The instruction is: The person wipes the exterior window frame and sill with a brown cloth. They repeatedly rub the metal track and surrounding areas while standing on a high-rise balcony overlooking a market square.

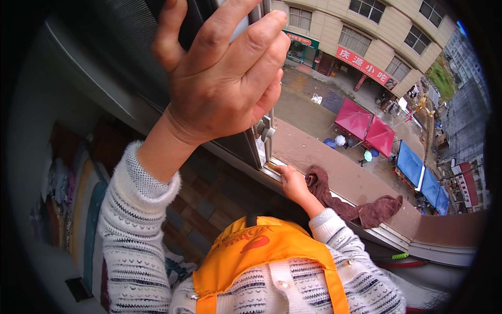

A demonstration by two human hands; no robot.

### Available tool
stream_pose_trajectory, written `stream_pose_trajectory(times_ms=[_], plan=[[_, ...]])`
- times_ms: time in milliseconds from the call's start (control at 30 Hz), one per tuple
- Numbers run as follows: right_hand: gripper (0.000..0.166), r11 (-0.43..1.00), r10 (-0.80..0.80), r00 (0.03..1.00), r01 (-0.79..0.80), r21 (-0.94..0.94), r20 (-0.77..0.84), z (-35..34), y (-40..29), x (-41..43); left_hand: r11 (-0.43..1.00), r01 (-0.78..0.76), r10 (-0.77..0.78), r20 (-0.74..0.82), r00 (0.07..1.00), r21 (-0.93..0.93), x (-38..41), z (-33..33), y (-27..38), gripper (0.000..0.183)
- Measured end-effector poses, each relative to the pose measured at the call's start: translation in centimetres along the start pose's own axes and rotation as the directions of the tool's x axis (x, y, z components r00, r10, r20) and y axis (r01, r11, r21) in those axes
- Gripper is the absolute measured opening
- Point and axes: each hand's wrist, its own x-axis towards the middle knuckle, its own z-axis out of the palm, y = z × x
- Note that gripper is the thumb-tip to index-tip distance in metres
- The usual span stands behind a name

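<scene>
Large in the upper middle, my left hand is raised with its fingers spread against the edge of a dark window sash; whether it grips the frame is hidden. Lower down, my right hand reaches to the window track, its fingertips at the corner by the sash's foot. What lies under those fingertips is not plain. A twisted brown cloth lies across the track and the outer ledge, beside my right wrist. A round grey knob sits on the frame between my hands.
Outside the window runs a brown ledge, high above a street with red canopies, blue canopies and people under umbrellas. Inside, at lower right, are a green-handled tool and a red bar. Folded fabrics stand at left above a tiled floor.
</scene>
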Motion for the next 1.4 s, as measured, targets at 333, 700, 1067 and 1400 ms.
stream_pose_trajectory(times_ms=[333, 700, 1067, 1400], plan=[[0.039, 0.991, 0.012, 0.996, 0.000, -0.134, 0.094, -3.3, 0.3, -2.0, 0.995, 0.054, -0.085, 0.431, 0.898, 0.084, 2.1, -4.9, 0.9, 0.020], [0.046, 0.943, 0.169, 0.984, -0.147, -0.300, 0.051, -2.3, -2.0, -2.5, 0.999, -0.020, 0.019, -0.044, 0.999, -0.039, -0.2, 0.0, -0.4, 0.023], [0.051, 0.947, 0.086, 0.995, -0.095, -0.307, -0.043, -0.3, -1.0, -2.9, 0.999, 0.020, -0.033, 0.293, 0.955, 0.047, 2.2, -2.9, 0.7, 0.023], [0.039, 0.945, 0.113, 0.993, -0.114, -0.308, -0.023, -1.3, -1.3, -3.0, 0.993, -0.050, 0.002, 0.426, 0.905, 0.103, 2.3, -4.1, 0.7, 0.023]])
